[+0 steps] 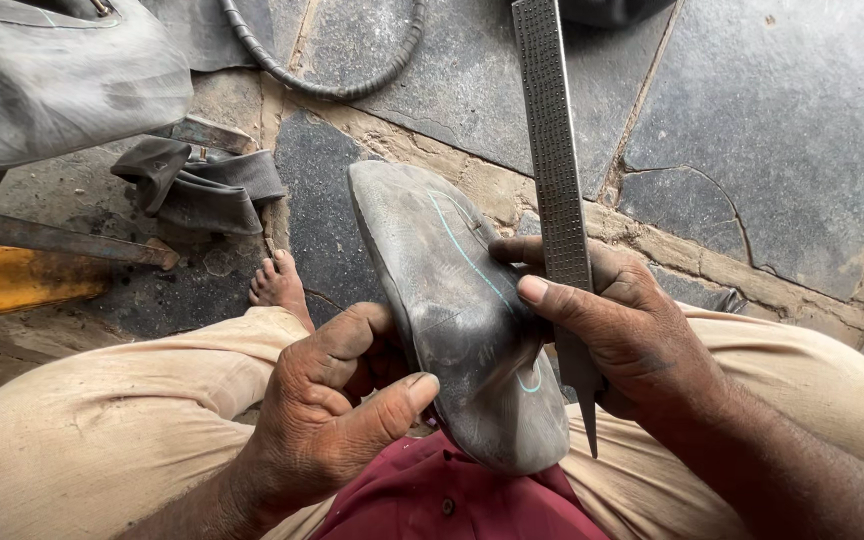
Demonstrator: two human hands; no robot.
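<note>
My left hand grips the near end of a folded grey rubber inner tube, thumb pressed on its edge. The tube stands up over my lap and bears a thin light-blue chalk line. My right hand holds a long flat metal rasp that points away from me, its pointed tang reaching down past my palm. My right thumb and fingers also rest against the tube's right side.
Stone-slab floor with cracked joints. A folded strip of rubber and a large grey tube lie at the left, beside a yellow object. A ribbed hose curves at the top. My bare foot rests on the floor.
</note>
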